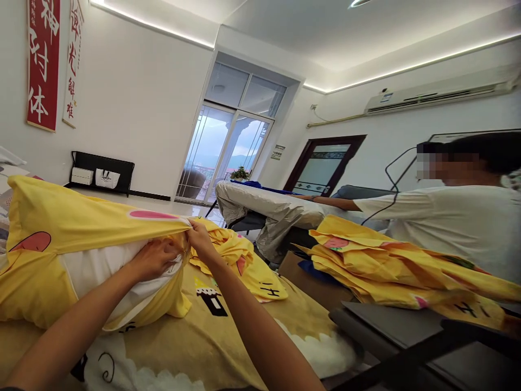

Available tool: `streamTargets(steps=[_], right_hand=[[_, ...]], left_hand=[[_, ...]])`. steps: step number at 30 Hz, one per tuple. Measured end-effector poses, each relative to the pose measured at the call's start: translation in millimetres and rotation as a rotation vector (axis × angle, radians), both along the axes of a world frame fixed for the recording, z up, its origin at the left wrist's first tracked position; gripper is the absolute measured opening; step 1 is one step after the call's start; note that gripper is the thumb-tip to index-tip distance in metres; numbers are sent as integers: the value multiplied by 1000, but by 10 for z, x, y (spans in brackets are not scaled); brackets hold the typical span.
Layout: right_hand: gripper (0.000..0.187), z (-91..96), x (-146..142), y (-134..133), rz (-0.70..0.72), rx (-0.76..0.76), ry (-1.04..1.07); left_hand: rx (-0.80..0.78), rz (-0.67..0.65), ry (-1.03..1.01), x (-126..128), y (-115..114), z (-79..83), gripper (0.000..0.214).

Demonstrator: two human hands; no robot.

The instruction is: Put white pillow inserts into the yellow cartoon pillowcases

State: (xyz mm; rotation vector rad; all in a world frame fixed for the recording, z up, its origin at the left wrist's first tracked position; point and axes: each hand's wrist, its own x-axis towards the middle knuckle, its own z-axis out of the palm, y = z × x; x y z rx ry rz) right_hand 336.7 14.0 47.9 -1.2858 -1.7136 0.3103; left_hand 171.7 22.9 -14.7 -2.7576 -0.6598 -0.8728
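Observation:
A white pillow (100,266) lies partly inside a yellow pillowcase (93,212) printed with pink shapes. The case's opening faces me, and the white shows through the gap. My left hand (157,258) is at the opening, its bent fingers closed on the pillow near the right corner; the fingertips are partly hidden. Pinched in my right hand (199,239) is the upper edge of the pillowcase at that corner, pulled taut. Just beyond my right hand, a crumpled yellow cloth (244,260) rests on a tan patterned blanket (179,304).
A co-worker in a white shirt (427,212) stands at the right, an arm stretched over a plastic-covered table (277,203). More yellow fabric (378,266) lies over a cardboard box (301,282) and dark chair (391,320). A black bench (103,168) holds bags.

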Motion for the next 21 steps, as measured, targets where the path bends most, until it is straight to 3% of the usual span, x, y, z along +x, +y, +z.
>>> streamTargets(steps=[8, 14, 21], right_hand=[[25, 17, 182, 80, -69, -67, -35], [40, -29, 192, -13, -18, -43, 13], [42, -52, 143, -18, 11, -24, 88]], left_hand=[[-54, -23, 184, -5, 37, -27, 33], [-282, -5, 42, 126, 51, 102, 38], [-396, 12, -28, 214, 147, 48, 37]])
